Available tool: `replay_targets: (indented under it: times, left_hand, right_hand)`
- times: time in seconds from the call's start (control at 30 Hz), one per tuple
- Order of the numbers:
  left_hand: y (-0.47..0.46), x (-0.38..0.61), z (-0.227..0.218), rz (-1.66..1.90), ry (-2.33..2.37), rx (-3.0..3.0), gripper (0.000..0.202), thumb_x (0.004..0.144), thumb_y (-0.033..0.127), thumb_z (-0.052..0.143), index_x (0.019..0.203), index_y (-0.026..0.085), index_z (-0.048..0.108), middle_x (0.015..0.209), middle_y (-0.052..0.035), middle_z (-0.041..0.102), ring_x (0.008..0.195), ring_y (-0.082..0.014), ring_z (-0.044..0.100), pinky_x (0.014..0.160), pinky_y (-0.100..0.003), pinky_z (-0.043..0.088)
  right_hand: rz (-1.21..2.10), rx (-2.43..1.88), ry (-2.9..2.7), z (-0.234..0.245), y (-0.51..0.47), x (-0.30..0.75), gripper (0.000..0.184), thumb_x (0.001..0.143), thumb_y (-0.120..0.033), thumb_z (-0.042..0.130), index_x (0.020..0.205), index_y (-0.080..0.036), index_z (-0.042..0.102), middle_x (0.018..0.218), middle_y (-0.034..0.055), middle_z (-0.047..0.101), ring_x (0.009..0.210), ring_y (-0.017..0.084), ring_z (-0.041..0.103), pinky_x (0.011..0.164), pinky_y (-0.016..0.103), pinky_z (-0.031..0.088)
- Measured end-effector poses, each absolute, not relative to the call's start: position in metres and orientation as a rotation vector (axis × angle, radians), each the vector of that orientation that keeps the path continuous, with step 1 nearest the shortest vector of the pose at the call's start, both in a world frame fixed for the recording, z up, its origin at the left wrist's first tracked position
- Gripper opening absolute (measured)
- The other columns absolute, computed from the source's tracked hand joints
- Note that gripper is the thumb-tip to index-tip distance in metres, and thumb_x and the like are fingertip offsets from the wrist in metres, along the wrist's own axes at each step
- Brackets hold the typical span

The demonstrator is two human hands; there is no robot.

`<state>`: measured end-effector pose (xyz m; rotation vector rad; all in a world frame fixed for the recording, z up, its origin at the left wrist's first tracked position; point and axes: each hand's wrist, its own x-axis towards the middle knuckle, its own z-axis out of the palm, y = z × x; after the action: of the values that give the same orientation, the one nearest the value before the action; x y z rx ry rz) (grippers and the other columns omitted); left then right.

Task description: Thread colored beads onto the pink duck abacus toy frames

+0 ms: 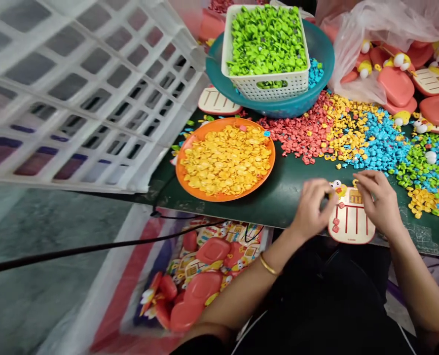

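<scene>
A cream toy board (352, 223) with red rails, a few red beads and a small duck head lies at the near edge of the dark green table (289, 182). My left hand (313, 207) rests at the board's left side, fingers curled and pinched by the duck head. My right hand (377, 199) sits over the board's top right corner, fingers bent down onto it. What the fingertips pinch is too small to name. Loose red, yellow, blue and green beads (356, 135) lie spread just beyond the board.
An orange plate (225, 160) of yellow pieces sits left of my hands. Behind it a white basket (266, 49) of green pieces stands in a teal bowl (321, 54). A white crate (79, 84) fills the left. A plastic bag (393, 49) holds pink toys; more lie below the table (201, 276).
</scene>
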<state>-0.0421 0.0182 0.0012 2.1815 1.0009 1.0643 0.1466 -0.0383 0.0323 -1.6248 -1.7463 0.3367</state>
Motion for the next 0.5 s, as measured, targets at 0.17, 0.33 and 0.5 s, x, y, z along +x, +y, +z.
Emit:
replay_targets:
  times: [0.17,0.33,0.5]
  left_hand:
    - [0.149,-0.035,0.002,0.829,1.200,2.345,0.046,0.103,0.042,0.033,0.141,0.023,0.051,0.153,-0.0086,0.044,0.149,-0.0290,0.026,0.122,-0.054,0.017]
    - [0.180,-0.032,-0.023,0.531,1.147,2.247,0.050,0.105,0.040,0.021,0.142,0.031,0.052,0.157,-0.0019,0.041,0.149,-0.0266,0.030,0.122,-0.056,0.018]
    - [0.154,-0.035,-0.033,0.614,1.173,2.141,0.054,0.105,0.036,0.014,0.137,0.031,0.057,0.153,-0.0021,0.047,0.146,-0.0212,0.036,0.121,-0.049,0.029]
  right_hand:
    - [0.407,-1.694,-1.771,0.027,0.009,0.136,0.026,0.094,-0.021,0.050,0.105,-0.022,0.074,0.097,0.0094,0.068,0.092,0.023,0.065,0.083,0.038,0.053]
    - [0.413,-1.709,-2.073,0.022,0.047,0.112,0.026,0.090,-0.011,0.052,0.101,-0.019,0.074,0.097,0.0103,0.068,0.096,0.024,0.064,0.085,0.034,0.049]
    - [0.427,-1.889,-2.206,0.022,0.060,0.085,0.015,0.090,-0.016,0.058,0.096,-0.016,0.073,0.096,0.0132,0.068,0.086,0.024,0.065,0.075,0.032,0.047]
